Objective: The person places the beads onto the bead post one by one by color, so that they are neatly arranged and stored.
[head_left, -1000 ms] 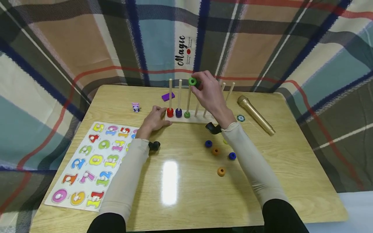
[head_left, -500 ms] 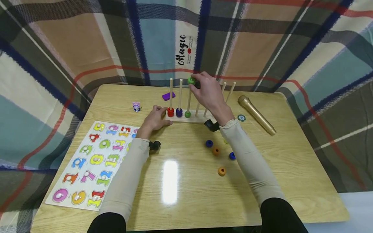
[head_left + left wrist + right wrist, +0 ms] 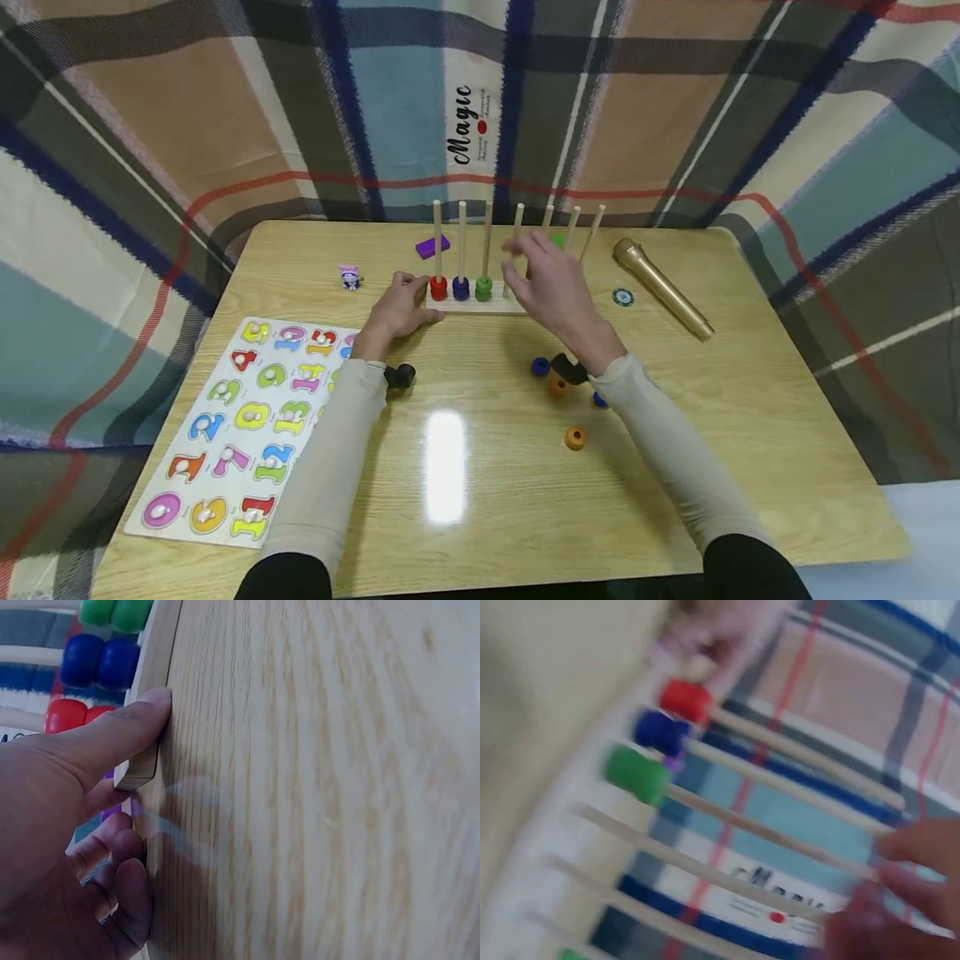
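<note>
at the far middle of the tabletop (image 3: 480,517) a wooden peg rack (image 3: 480,305) is seen, with seven upright dowels rising from a pale base. on the first dowel from the left red beads (image 3: 438,288) are stacked, on the second blue beads (image 3: 461,288), and on the third green beads (image 3: 483,288); two beads of each colour are shown in the left wrist view. the remaining dowels are bare as far as can be told.

the left end of the rack's base is touched by the left hand (image 3: 397,308): the thumb is pressed flat against the base's edge, and the other fingers (image 3: 120,859) are curled loosely beside it on the wood, so the base is pinched at its corner.

the right hand (image 3: 551,283) is held in the air in front of the middle dowels, blurred, with its fingers spread and released; nothing is grasped by it. in the right wrist view its fingertips (image 3: 922,847) are seen near the dowel tops, out of focus.

near the right wrist loose beads lie on the tabletop: a blue bead (image 3: 540,366), an orange bead (image 3: 557,386) just beside it, and a second orange bead (image 3: 574,437) nearer the person. another blue bead is partly hidden by the wrist.

to the left a number puzzle board (image 3: 240,425) is laid flat. a small purple figure (image 3: 349,276) and a purple block (image 3: 432,247) are placed behind the rack's left end. to the right a gold microphone (image 3: 660,287) lies at an angle, with a round green token (image 3: 622,297) near it.
</note>
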Demonstrator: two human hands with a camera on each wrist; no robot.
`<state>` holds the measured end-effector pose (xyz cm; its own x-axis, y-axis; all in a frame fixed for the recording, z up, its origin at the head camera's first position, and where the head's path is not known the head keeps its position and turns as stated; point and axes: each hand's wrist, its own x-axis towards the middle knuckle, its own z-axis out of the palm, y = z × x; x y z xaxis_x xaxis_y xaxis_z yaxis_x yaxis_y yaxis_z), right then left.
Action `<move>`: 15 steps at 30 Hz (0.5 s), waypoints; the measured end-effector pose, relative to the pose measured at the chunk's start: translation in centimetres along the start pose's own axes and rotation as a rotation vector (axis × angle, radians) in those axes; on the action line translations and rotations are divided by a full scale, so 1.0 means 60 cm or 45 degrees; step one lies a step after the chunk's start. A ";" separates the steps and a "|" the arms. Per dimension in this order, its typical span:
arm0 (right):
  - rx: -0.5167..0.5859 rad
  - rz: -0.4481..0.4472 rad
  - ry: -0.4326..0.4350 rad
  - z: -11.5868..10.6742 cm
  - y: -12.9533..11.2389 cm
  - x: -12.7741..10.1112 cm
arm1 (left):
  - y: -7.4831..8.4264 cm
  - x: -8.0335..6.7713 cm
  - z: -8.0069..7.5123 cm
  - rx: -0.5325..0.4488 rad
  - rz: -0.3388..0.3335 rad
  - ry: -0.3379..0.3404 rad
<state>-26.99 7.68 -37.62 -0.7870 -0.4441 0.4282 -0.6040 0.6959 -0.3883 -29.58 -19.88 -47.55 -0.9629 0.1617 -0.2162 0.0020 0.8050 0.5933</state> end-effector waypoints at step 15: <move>-0.152 0.250 -0.586 0.038 0.036 -0.114 | -0.001 0.002 0.007 -0.026 0.004 0.008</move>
<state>-23.20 10.93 -43.24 -0.8741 -0.4824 -0.0575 -0.4421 0.8388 -0.3178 -29.60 -19.67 -47.92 -0.9645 0.1603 -0.2098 -0.0008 0.7927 0.6096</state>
